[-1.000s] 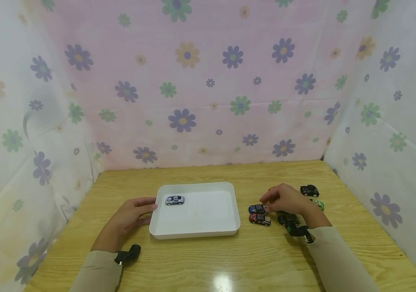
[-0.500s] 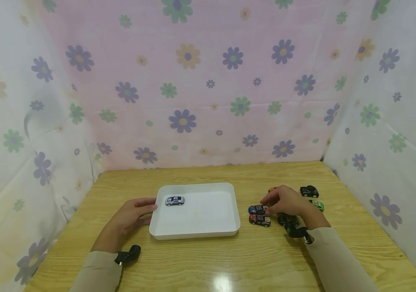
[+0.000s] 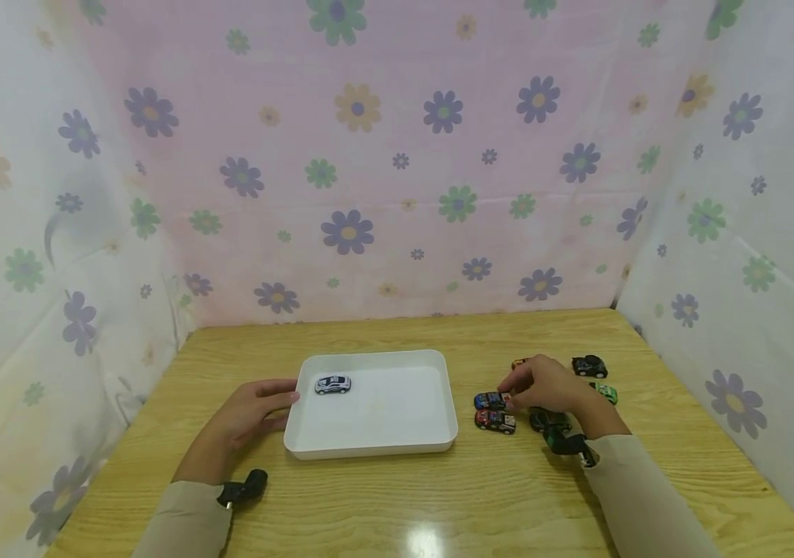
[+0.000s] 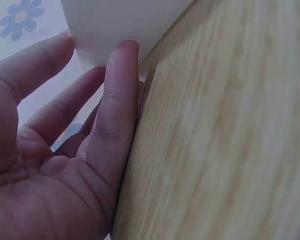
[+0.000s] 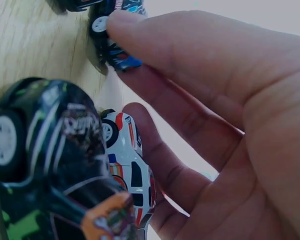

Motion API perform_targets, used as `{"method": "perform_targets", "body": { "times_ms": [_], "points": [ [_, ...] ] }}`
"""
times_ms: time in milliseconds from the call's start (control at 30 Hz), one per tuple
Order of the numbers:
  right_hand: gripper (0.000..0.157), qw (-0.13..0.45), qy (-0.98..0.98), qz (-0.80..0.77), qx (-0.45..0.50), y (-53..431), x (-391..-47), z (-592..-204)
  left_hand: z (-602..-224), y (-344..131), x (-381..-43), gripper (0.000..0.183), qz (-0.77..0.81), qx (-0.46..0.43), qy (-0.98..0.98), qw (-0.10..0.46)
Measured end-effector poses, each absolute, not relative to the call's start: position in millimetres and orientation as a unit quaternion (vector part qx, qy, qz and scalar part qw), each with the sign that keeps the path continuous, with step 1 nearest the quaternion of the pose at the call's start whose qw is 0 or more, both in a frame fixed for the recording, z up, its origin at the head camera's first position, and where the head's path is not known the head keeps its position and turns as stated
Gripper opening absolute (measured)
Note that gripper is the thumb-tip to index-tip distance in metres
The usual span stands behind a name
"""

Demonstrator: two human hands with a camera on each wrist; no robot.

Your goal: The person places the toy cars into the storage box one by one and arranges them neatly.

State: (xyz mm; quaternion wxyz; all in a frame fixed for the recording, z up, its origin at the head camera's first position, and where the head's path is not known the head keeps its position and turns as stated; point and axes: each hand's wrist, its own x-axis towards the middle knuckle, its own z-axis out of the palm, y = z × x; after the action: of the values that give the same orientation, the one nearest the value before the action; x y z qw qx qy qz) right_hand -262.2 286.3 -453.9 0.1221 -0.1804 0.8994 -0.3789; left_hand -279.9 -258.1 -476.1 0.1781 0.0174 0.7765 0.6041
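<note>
My left hand (image 3: 250, 415) lies at the left side of a white tray (image 3: 376, 422), its fingers loosely extended. In the left wrist view, fingertips touch the outer wall of the tray (image 4: 110, 30). One silver-white toy car (image 3: 333, 385) sits in the tray's far left part. To the right of the tray, my right hand (image 3: 555, 384) pinches a blue toy car (image 3: 489, 401) at one end between thumb and index finger. The right wrist view shows that grip on the blue car (image 5: 122, 60). A red toy car (image 3: 495, 421) stands just in front of it.
Around the right hand stand a dark green-black car (image 3: 548, 420), a black car (image 3: 589, 366), a green car (image 3: 606, 392) and a partly hidden orange one (image 3: 518, 363). A white striped car (image 5: 132, 165) shows in the right wrist view. Floral cloth (image 3: 397, 178) encloses the wooden table (image 3: 355, 504).
The right hand has shifted very slightly, and a bit more of the orange car shows behind it. The left hand, tray and other cars keep their places.
</note>
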Motion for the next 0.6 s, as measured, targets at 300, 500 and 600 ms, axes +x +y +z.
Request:
{"method": "perform_targets", "body": {
  "times_ms": [300, 500, 600],
  "points": [
    [0.019, 0.092, 0.905, -0.376, -0.177, 285.5, -260.3, -450.6, -476.0, -258.3, -279.6, 0.065, 0.604, 0.02, 0.777, 0.178],
    [0.019, 0.081, 0.901, -0.388, -0.177, 284.6, -260.6, -449.1, -476.2, -258.9, -280.1, 0.065, 0.612, 0.02, 0.77, 0.18],
    [0.021, 0.08, 0.899, -0.395, -0.171, 283.3, -259.7, -448.0, -477.3, -259.0, -280.3, 0.064, 0.62, 0.017, 0.763, 0.182]
  ]
}}
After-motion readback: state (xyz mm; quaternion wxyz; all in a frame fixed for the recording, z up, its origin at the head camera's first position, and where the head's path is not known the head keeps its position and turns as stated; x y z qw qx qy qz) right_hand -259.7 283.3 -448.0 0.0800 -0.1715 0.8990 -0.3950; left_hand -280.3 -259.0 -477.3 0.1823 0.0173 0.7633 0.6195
